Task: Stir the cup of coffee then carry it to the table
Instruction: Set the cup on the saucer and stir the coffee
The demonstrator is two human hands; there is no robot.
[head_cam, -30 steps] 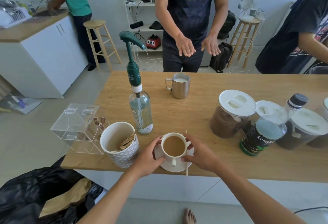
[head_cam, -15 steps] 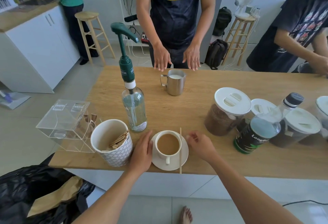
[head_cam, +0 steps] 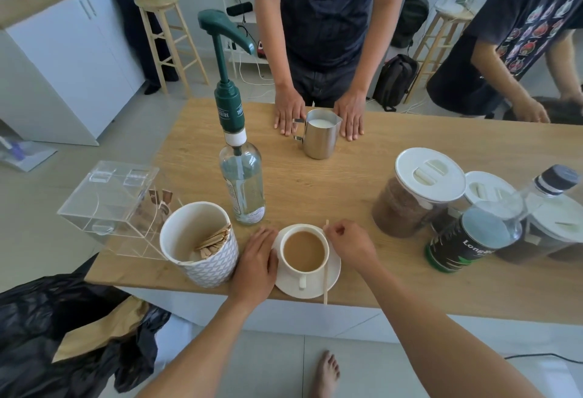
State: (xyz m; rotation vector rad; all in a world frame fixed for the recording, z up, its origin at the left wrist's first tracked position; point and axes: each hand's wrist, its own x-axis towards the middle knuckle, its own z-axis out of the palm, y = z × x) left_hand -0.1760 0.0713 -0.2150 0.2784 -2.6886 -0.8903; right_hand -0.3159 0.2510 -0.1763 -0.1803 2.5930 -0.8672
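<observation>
A white cup of milky coffee [head_cam: 303, 251] stands on a white saucer [head_cam: 333, 274] at the near edge of the wooden table [head_cam: 347, 183]. A thin wooden stir stick [head_cam: 326, 274] lies across the saucer's right side, beside the cup. My right hand [head_cam: 348, 244] pinches the stick's far end with curled fingers. My left hand [head_cam: 257, 263] rests flat against the saucer's left rim, fingers straight.
A patterned paper cup with wooden sticks [head_cam: 202, 246] stands left of my left hand. Behind are a pump bottle [head_cam: 241, 176], a steel milk jug [head_cam: 320, 135] between another person's hands, and an acrylic box [head_cam: 110, 205]. Lidded jars [head_cam: 419, 195] and a dark can [head_cam: 463, 243] stand right.
Both hands let go of the cup. My left hand settled flat beside the saucer, and my right hand moved to the stick's far end and pinched it. The person opposite put both hands on the table.
</observation>
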